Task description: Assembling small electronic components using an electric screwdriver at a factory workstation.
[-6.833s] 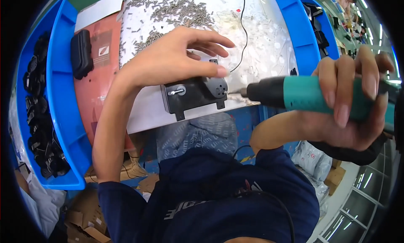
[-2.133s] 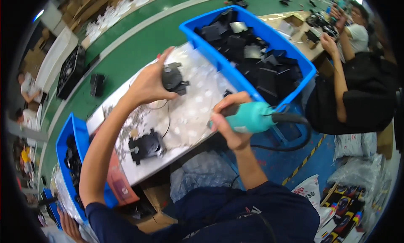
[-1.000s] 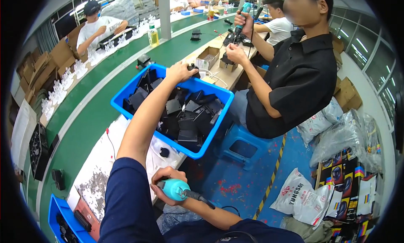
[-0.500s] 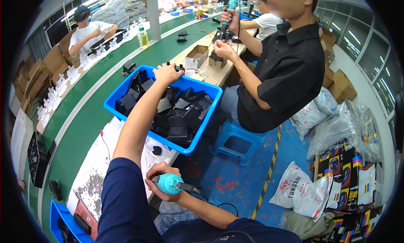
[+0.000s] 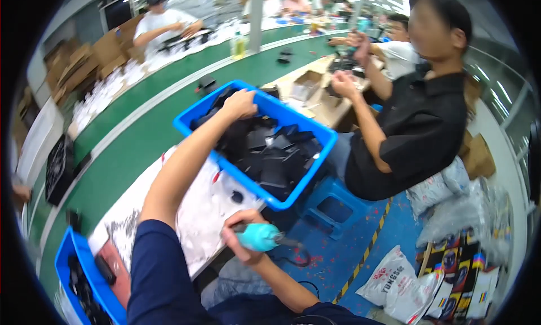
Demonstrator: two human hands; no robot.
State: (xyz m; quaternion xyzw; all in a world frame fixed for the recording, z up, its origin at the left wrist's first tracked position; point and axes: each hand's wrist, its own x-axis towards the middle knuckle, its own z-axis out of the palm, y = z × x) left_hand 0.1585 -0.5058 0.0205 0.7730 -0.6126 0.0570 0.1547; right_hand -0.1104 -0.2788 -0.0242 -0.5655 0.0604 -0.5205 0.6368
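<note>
My left hand (image 5: 240,104) reaches over the far side of a blue plastic bin (image 5: 249,184) with its fingers curled. What it holds, if anything, is hidden behind the knuckles. Black plastic housings (image 5: 276,170) lie heaped in the bin. In front of the bin, my right hand (image 5: 245,226) is wrapped round a teal electric screwdriver (image 5: 261,237), whose dark cord trails to the right. A small round black part (image 5: 237,197) rests on the white sheet (image 5: 197,229) between the bin and my right hand.
A green conveyor belt (image 5: 143,150) curves along the left. A second blue bin (image 5: 81,246) with black parts stands at lower left. To the right, a co-worker in black (image 5: 420,130) sits on a blue stool (image 5: 329,206). White sacks (image 5: 397,285) lie on the floor.
The view has turned left, so the scene sits further right. My left hand has drawn back from the bin's far rim; the black piece beside its fingers no longer shows clearly.
</note>
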